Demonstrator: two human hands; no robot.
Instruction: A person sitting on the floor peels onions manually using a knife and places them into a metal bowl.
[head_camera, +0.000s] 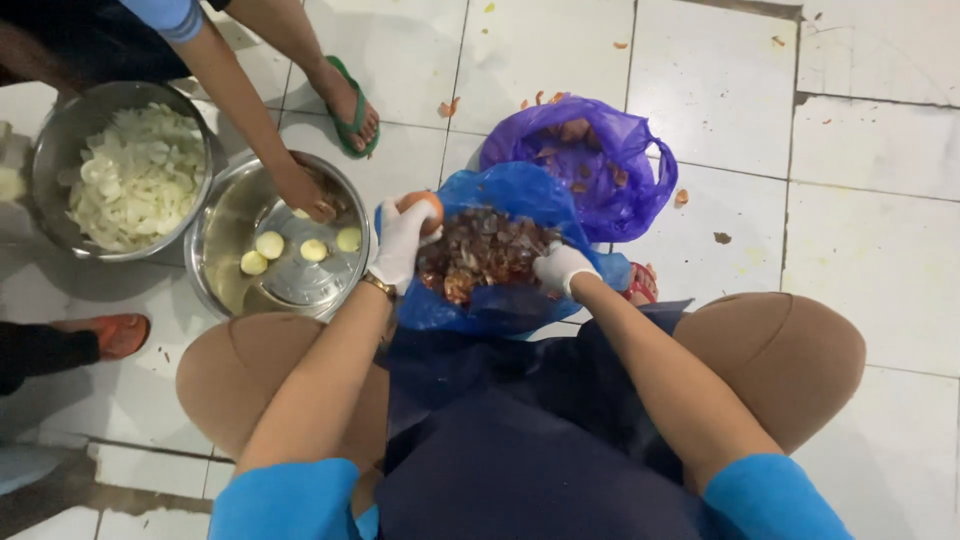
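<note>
Person in gloves, blue sleeves and a dark apron

Both the left hand (402, 243) and the right hand (560, 267) wore white gloves. A gold-coloured watch (379, 286) circled the left wrist. Short bright blue sleeves (285, 498) covered the upper arms, a dark navy apron (520, 440) hung between the knees, and tan trousers (790, 350) covered the legs.

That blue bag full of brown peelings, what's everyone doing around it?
A person crouched on the tiled floor works over the blue bag of brown peelings. Their gloved left hand holds an unpeeled onion; the gloved right hand rests in the peelings. Beside them, another person's hand reaches into a steel bowl holding a few peeled pieces. A second bowl is heaped with white slices, and a purple bag holds more scraps.
</note>
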